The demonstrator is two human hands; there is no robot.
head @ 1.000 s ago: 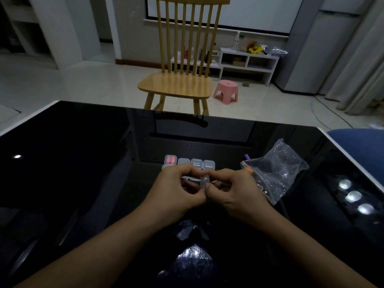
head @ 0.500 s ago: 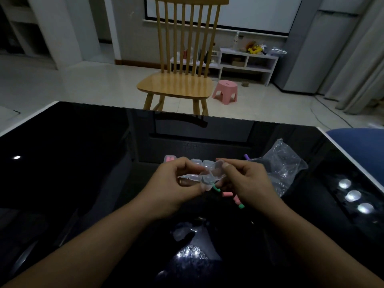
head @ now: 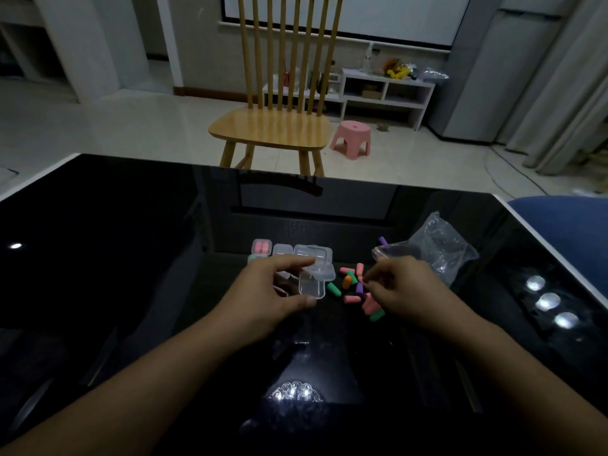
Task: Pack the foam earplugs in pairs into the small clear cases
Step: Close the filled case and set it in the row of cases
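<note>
My left hand point(head: 268, 297) holds a small clear case point(head: 314, 280) with its lid swung open, just above the black table point(head: 131, 258). To its right lie several loose foam earplugs point(head: 353, 287) in pink, green, orange and purple. My right hand point(head: 404, 289) hovers over them, its fingertips curled at a purple and a pink plug; whether it grips one is unclear. Behind my left hand stands a row of small clear cases point(head: 283, 251); the leftmost case point(head: 261, 248) holds pink plugs.
A crumpled clear plastic bag point(head: 434, 246) lies at the right, with a purple plug point(head: 382, 240) at its mouth. A wooden chair point(head: 279, 120) and a pink stool point(head: 351, 139) stand beyond the table's far edge. A blue seat point(head: 566, 218) borders the right.
The case was shut between both hands, then got opened. My right hand has left the case and moved right over the loose earplugs, which now show.
</note>
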